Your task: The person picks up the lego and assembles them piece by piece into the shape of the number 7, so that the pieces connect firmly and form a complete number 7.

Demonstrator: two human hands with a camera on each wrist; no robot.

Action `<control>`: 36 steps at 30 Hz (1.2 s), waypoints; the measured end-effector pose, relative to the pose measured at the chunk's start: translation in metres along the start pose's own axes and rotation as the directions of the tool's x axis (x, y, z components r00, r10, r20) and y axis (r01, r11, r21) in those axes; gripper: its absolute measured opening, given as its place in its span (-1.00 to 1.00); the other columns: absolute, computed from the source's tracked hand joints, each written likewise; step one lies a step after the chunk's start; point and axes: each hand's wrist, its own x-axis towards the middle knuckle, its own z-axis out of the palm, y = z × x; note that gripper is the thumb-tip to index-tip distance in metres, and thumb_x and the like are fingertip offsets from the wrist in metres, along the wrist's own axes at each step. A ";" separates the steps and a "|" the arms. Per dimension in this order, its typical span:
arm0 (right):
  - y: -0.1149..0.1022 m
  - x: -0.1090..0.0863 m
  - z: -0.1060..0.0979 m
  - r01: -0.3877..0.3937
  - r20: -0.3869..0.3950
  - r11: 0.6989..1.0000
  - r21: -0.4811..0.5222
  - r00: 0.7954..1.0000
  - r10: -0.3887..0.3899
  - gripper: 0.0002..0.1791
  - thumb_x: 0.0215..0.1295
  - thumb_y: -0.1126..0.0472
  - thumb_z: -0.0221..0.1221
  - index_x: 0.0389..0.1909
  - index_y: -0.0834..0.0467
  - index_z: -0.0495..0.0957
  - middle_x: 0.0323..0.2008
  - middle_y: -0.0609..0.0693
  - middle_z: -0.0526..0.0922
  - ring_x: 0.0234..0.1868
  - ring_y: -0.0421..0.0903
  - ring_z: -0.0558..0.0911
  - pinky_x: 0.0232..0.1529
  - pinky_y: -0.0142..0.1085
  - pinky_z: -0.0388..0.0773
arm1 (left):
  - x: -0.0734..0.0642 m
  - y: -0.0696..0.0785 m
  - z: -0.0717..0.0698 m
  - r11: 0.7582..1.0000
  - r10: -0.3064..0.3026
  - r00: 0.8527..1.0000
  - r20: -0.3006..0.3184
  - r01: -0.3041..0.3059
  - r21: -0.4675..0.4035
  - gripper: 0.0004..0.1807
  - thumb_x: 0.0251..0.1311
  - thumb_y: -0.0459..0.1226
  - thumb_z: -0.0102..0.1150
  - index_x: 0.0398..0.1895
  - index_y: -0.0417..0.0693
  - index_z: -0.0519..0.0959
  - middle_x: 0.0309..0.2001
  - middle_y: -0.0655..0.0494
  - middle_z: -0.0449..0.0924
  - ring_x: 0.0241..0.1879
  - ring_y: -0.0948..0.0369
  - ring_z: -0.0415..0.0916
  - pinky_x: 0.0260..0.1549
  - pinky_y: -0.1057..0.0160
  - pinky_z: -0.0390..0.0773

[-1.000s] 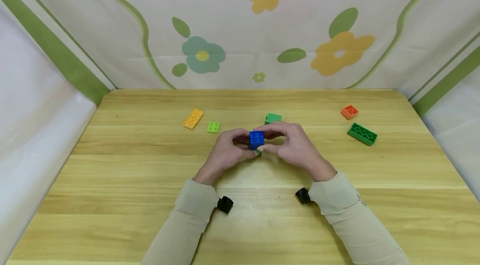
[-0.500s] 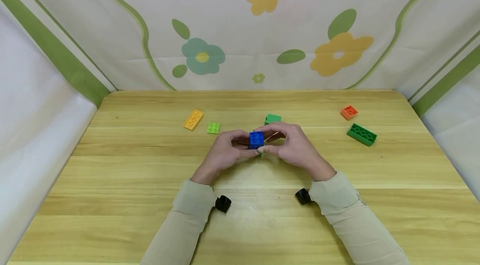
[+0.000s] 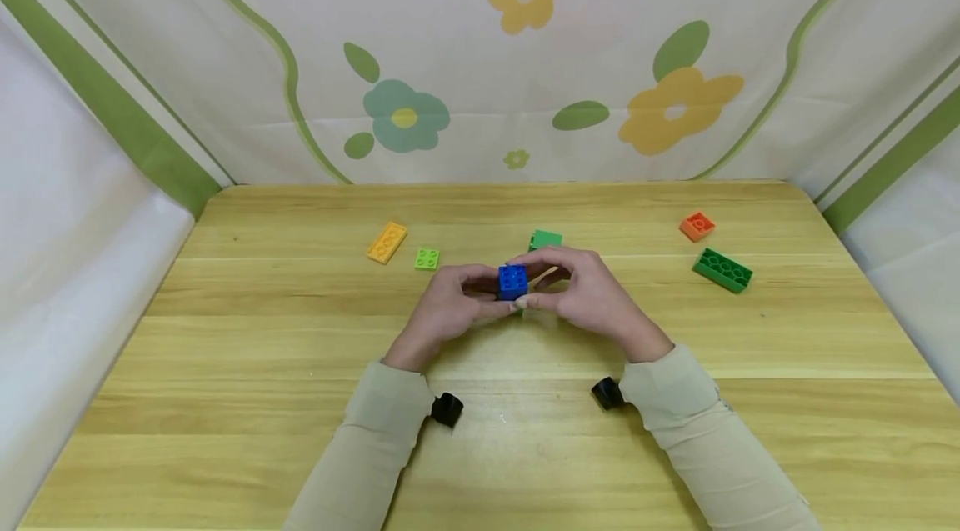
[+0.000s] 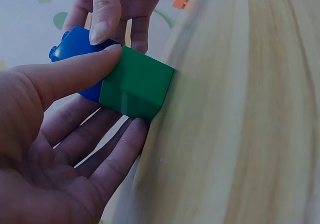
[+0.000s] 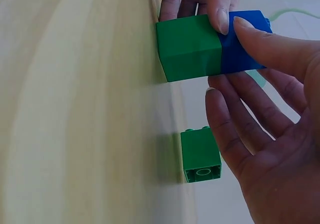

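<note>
A blue toy brick (image 3: 513, 282) with studs on top sits flush on a taller green brick (image 4: 137, 78), and the two form an upright stack at mid-table. My left hand (image 3: 450, 302) grips the stack from the left, its thumb across the seam on the green brick and its fingers on the opposite side. From the right, my right hand (image 3: 592, 289) pinches the blue brick between thumb and fingers. The green brick's lower end is right at the tabletop. Seen from above, the hands and the blue brick hide most of the green one.
Behind the right hand lies another green brick (image 5: 201, 149) on its side. Farther left are a lime brick (image 3: 427, 259) and an orange-yellow brick (image 3: 387, 242). At the right lie a red-orange brick (image 3: 697, 226) and a long dark green brick (image 3: 722, 269), hollow sides up.
</note>
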 end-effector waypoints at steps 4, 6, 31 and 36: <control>-0.001 0.000 -0.002 -0.005 0.013 1.000 -0.001 1.000 0.005 -0.50 0.23 0.30 0.55 0.19 -0.05 0.75 0.03 -0.04 0.79 0.05 -0.05 0.75 0.15 -0.02 0.71 | 0.000 0.001 0.000 1.000 -0.004 1.000 -0.009 0.004 0.008 -0.57 0.15 -0.25 0.64 0.11 -0.02 0.79 0.05 0.04 0.84 0.08 0.10 0.76 0.26 -0.03 0.65; -0.002 0.000 -0.003 -0.005 0.022 1.000 -0.001 1.000 0.005 -0.49 0.23 0.32 0.54 0.20 -0.05 0.74 0.04 -0.04 0.79 0.05 -0.04 0.75 0.16 -0.01 0.71 | -0.001 0.001 0.001 1.000 -0.010 1.000 -0.011 0.010 0.001 -0.57 0.15 -0.26 0.64 0.11 -0.04 0.79 0.05 0.03 0.84 0.07 0.10 0.76 0.24 -0.02 0.66; 0.007 0.028 -0.022 -0.254 -0.226 0.905 -0.340 0.957 0.184 -0.38 0.37 0.21 0.44 0.42 0.21 0.55 0.36 0.22 0.55 0.36 0.24 0.53 0.38 0.19 0.52 | -0.003 0.004 0.002 0.998 -0.050 0.998 -0.038 0.051 0.028 -0.49 0.11 -0.24 0.67 0.17 -0.06 0.77 0.07 0.03 0.84 0.12 0.08 0.74 0.32 -0.06 0.61; 0.008 0.033 -0.020 -0.279 -0.194 0.893 -0.353 0.956 0.222 -0.39 0.37 0.21 0.45 0.40 0.23 0.55 0.32 0.22 0.59 0.30 0.22 0.59 0.34 0.14 0.57 | -0.003 0.005 0.001 0.999 -0.051 0.998 -0.035 0.051 0.004 -0.50 0.11 -0.27 0.67 0.16 -0.08 0.77 0.07 0.00 0.84 0.13 0.08 0.75 0.33 -0.06 0.60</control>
